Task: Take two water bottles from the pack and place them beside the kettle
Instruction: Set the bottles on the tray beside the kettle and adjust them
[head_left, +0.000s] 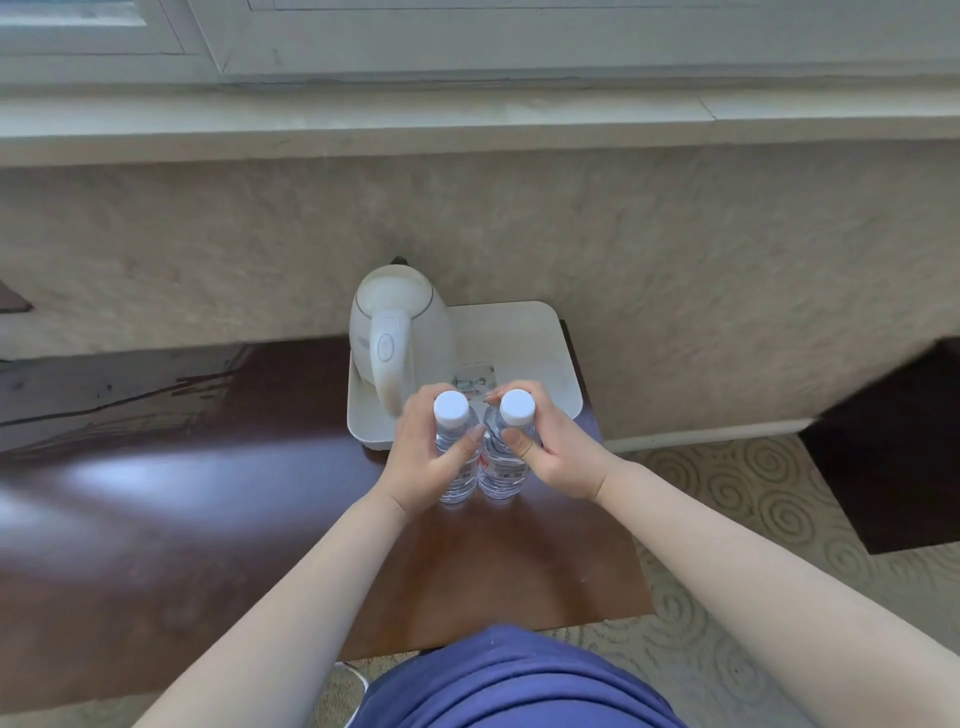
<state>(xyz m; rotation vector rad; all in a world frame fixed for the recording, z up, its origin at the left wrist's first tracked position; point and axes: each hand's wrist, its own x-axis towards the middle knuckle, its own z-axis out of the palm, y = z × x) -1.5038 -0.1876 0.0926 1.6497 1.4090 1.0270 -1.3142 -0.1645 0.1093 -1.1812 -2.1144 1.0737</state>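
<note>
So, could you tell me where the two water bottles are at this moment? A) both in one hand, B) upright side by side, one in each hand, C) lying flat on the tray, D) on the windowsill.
B: the left hand grips one capped bottle and the right hand the other bottle, both upright in front of the kettle.

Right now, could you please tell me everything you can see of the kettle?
The kettle looks like white or cream plastic, rounded, with a closed lid and a broad curved handle facing the camera that carries an oval button. It stands upright on the left part of a white tray on the dark wooden table, close to the wall. The left hand overlaps the handle's lower end; contact cannot be told.
</note>
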